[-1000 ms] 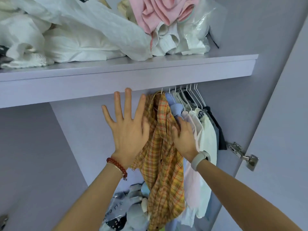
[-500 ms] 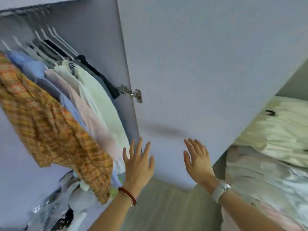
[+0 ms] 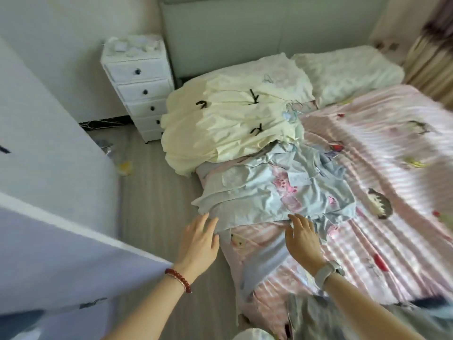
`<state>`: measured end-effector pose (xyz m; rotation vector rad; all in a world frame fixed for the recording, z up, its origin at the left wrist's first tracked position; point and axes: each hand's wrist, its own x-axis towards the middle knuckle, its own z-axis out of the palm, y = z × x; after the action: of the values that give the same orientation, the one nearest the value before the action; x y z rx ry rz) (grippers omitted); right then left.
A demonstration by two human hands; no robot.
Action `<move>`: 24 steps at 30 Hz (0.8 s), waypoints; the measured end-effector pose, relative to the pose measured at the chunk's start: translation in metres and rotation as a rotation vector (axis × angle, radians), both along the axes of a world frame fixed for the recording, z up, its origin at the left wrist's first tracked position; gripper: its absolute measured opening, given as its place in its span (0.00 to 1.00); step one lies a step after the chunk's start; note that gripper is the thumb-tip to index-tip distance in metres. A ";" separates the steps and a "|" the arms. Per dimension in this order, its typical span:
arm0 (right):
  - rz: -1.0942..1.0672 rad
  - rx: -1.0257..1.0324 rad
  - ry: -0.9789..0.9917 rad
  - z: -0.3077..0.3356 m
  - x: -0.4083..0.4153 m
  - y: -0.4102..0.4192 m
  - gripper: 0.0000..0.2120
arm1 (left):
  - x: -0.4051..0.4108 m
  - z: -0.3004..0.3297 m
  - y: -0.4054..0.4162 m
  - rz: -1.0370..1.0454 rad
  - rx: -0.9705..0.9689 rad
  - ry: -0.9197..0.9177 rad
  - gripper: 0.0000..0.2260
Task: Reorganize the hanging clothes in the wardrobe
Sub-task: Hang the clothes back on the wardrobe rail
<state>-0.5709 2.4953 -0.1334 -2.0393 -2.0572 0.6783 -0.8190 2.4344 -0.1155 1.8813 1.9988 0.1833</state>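
A pale blue garment [image 3: 267,190] with pink prints lies spread on the bed [image 3: 382,153]. Beyond it lies a cream garment [image 3: 230,119] with black bows. My left hand [image 3: 199,244] reaches out with straight fingers, its tips at the blue garment's near left edge. My right hand [image 3: 302,239] is stretched flat over the garment's near edge and holds nothing. The wardrobe door [image 3: 56,217] fills the left side; the hanging clothes are out of view.
A white drawer unit [image 3: 141,87] stands against the wall beside the bed's head. Small items lie on the grey floor [image 3: 152,212] near it. A pillow [image 3: 348,69] lies at the bed's far end. More clothing [image 3: 343,317] lies at the bottom right.
The view has swung from the wardrobe's hanging clothes to the bed. Both hands have left the hanging shirts and now reach over the blue garment on the bed.
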 end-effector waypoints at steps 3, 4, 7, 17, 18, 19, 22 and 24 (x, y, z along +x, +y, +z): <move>-0.135 -0.089 0.032 -0.022 0.056 0.050 0.18 | 0.043 -0.026 0.062 -0.046 -0.093 -0.022 0.21; -0.186 -0.115 0.045 -0.029 0.073 0.066 0.18 | 0.057 -0.037 0.079 -0.052 -0.137 -0.033 0.21; -0.287 -0.173 0.055 -0.054 0.119 0.110 0.19 | 0.092 -0.069 0.117 -0.066 -0.231 -0.046 0.22; -0.482 -0.281 0.140 -0.123 0.198 0.221 0.20 | 0.158 -0.146 0.178 -0.207 -0.350 0.066 0.23; -0.482 -0.285 0.158 -0.128 0.200 0.228 0.22 | 0.162 -0.153 0.181 -0.224 -0.376 0.083 0.24; -0.502 -0.278 0.177 -0.133 0.201 0.234 0.22 | 0.165 -0.159 0.182 -0.240 -0.407 0.093 0.24; -0.600 -0.190 0.220 -0.139 0.198 0.247 0.19 | 0.168 -0.172 0.182 -0.305 -0.471 0.129 0.23; -0.606 -0.151 0.274 -0.136 0.192 0.253 0.19 | 0.166 -0.175 0.182 -0.331 -0.515 0.141 0.24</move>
<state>-0.3788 2.7481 -0.2690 -2.3188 -1.1772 0.9342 -0.6526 2.6162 -0.2905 1.8684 1.5769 -0.5180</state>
